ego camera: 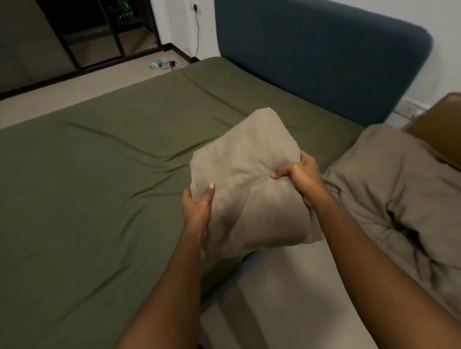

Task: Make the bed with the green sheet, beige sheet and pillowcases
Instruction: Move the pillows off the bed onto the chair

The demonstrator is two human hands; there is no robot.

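The left hand and right hand are each gripping one side of a beige pillow, thumbs on top. They are holding it over the bed's near edge, probably to set it by the headboard. Beneath, the green sheet is lying spread over the mattress, creased. To the right a beige heap is resting against a brown seat; I cannot tell whether it is the sheet or a second pillow. The fingers under the pillow are hidden.
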